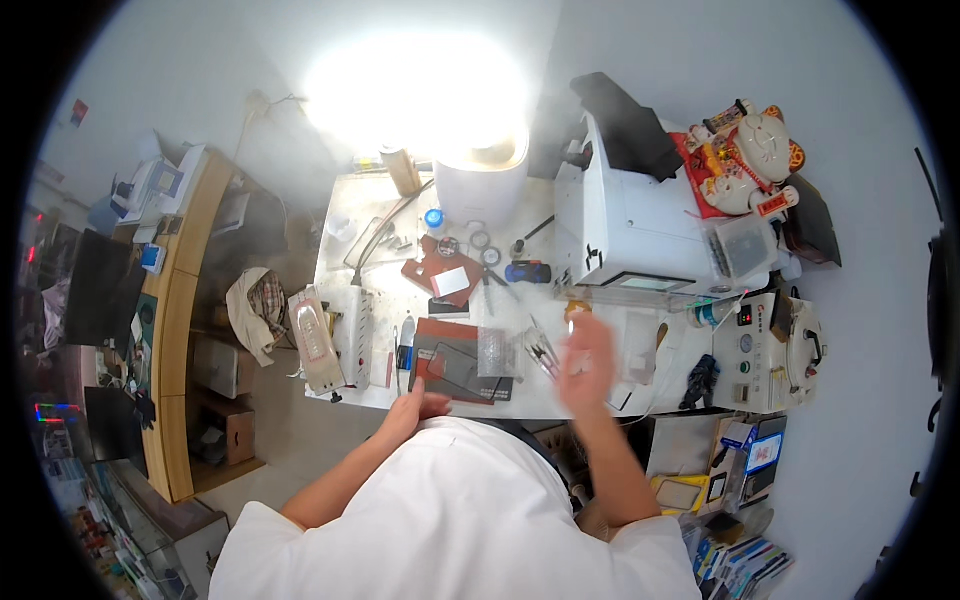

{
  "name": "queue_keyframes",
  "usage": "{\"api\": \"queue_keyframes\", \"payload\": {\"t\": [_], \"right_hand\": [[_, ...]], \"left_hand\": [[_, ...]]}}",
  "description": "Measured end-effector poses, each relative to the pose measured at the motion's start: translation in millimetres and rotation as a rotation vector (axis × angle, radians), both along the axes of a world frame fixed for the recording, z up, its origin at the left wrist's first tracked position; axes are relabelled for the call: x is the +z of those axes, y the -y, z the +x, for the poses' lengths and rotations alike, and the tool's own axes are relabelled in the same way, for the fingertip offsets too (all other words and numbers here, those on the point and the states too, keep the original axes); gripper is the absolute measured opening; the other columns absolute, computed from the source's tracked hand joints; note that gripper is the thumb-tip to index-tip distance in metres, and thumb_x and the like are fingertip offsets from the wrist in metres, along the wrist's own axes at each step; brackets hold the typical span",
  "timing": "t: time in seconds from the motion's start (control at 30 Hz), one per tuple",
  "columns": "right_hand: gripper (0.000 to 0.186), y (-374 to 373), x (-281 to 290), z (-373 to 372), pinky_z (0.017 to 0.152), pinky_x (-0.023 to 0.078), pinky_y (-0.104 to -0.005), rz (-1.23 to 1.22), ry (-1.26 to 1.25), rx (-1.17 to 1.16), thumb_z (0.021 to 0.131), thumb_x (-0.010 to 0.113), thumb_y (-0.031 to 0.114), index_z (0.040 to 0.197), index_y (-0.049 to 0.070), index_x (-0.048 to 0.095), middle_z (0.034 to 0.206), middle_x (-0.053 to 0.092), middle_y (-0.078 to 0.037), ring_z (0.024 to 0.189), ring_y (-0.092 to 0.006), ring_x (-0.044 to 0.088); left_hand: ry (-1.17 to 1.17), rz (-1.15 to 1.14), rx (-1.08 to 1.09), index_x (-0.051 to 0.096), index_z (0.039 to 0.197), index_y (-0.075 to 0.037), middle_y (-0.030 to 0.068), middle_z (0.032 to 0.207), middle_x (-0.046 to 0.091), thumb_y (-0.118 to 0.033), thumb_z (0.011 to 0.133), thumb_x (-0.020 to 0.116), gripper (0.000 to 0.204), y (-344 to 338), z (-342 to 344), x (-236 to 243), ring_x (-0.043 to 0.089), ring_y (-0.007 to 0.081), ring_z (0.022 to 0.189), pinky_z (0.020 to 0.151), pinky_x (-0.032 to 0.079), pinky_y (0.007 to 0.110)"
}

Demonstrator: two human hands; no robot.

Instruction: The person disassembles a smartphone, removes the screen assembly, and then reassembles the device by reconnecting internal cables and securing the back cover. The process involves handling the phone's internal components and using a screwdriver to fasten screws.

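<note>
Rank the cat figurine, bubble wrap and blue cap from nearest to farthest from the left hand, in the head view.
1. Bubble wrap: ahead and right of the left hand.
2. Blue cap: farther ahead, slightly right.
3. Cat figurine: far ahead and right.

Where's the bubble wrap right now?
In the head view, the bubble wrap lies on the table between the left hand and right hand, at the right side of the reddish-brown mat, just left of slim tools.

A white cat figurine (764, 148) is near a boxy white machine (640, 220).
</note>
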State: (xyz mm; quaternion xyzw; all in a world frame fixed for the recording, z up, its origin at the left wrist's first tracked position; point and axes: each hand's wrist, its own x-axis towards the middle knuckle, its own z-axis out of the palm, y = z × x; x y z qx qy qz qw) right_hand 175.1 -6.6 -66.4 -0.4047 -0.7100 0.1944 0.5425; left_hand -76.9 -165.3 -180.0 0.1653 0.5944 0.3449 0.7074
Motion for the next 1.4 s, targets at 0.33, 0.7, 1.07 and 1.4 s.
{"api": "queue_keyframes", "payload": {"t": [0.33,0.7,1.07,1.4], "right_hand": [[0.043,7.4,-133.7,-39.2,0.094,0.047,-0.0464,-0.235,0.493,0.053,0.081,0.070,0.026,0.116,0.002,0.059,0.111,0.063,-0.018,0.106,-0.0357,0.059],[0.056,36.6,-205.0,-14.7,0.081,0.052,-0.0440,-0.879,0.528,-0.190,0.080,0.075,0.041,0.116,0.002,0.056,0.095,0.063,-0.014,0.092,-0.0319,0.064],[0.037,58.3,-167.3,43.7,0.080,0.051,-0.0436,-0.818,0.312,-0.369,0.090,0.065,0.027,0.119,0.005,0.059,0.099,0.062,-0.014,0.094,-0.0323,0.063],[0.033,138.6,-168.4,40.7,0.066,0.053,-0.0391,-0.908,0.129,-0.472,0.089,0.067,0.024,0.117,0.007,0.061,0.090,0.068,-0.008,0.072,-0.0277,0.066]], "left_hand": [[0.469,0.028,0.285,0.051,0.134,-0.007,0.0118,0.134,0.056,-0.038,0.105,0.041,0.044,-47.3,2.3,111.7,0.062,0.0215,0.108,0.095,0.049,0.037],[-0.233,-0.039,0.190,0.040,0.141,-0.001,0.0111,0.116,0.060,-0.021,0.097,0.061,0.054,-26.7,-21.9,-22.0,0.063,0.0154,0.099,0.081,0.053,0.027],[0.206,0.213,0.373,0.053,0.113,0.001,0.0163,0.104,0.066,-0.023,0.098,0.060,0.028,-308.3,-41.7,-140.1,0.068,0.0249,0.092,0.077,0.057,0.033],[0.323,0.079,0.666,0.046,0.122,0.007,0.0190,0.114,0.057,-0.012,0.103,0.047,0.027,-381.4,-40.1,-178.1,0.063,0.0297,0.101,0.090,0.060,0.038]]}}
